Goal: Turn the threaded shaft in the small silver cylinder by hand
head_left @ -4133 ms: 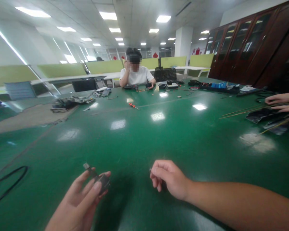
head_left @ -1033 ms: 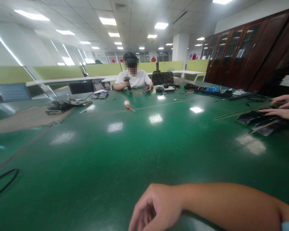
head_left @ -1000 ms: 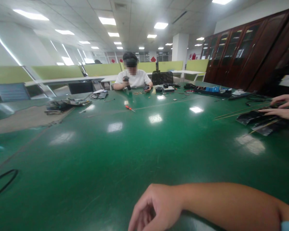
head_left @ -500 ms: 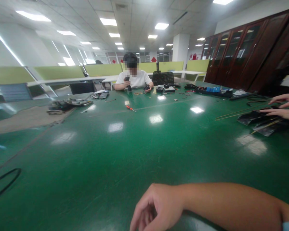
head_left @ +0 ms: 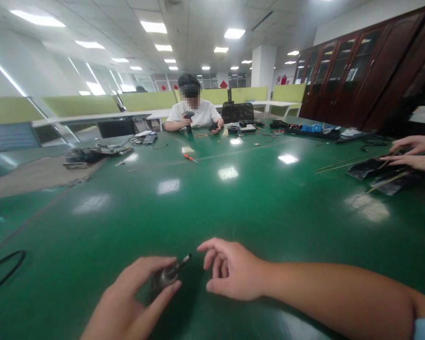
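The left hand holds a small dark metallic part between thumb and fingers, its thin tip slanting up toward the right hand. The part is above the desk, on the wearer's side of the red screwdriver. The right hand's fingers are loosely curled, with a gap between thumb and index; the index points toward the tip, just apart from it. Left of the screwdriver lies a pile of electronic parts. Beyond the screwdriver, a person in a white shirt grips a dark handheld tool. Well right of the screwdriver, another person's hands are over black pieces.
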The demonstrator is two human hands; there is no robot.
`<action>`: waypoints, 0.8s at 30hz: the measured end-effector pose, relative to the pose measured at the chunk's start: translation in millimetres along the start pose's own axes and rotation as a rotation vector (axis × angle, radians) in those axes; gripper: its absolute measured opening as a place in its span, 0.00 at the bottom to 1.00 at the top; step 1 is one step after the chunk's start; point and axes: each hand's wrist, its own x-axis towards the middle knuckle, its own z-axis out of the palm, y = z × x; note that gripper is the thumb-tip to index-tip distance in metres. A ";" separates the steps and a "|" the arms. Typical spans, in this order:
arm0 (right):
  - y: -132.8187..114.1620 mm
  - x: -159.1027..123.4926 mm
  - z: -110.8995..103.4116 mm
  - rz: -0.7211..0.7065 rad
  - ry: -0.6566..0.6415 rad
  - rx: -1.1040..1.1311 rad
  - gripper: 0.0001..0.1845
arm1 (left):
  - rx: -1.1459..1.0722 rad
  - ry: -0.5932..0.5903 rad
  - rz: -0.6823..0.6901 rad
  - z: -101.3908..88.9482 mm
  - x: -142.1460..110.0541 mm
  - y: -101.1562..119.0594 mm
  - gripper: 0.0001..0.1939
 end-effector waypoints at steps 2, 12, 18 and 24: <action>0.7 1.6 -1.0 0.012 0.082 -0.018 0.36 | -0.033 -0.053 0.060 17.1 16.0 3.1 0.17; -8.9 -5.6 -2.8 -0.032 0.136 -0.289 0.33 | -0.129 -0.025 0.069 46.4 -1.1 -10.2 0.19; -7.1 -6.9 -1.6 -0.031 0.108 -0.286 0.25 | -0.238 -0.060 0.109 47.3 5.9 3.2 0.12; -8.9 -8.0 -2.6 -0.030 0.069 -0.288 0.14 | -0.260 -0.082 0.078 47.8 4.0 4.4 0.11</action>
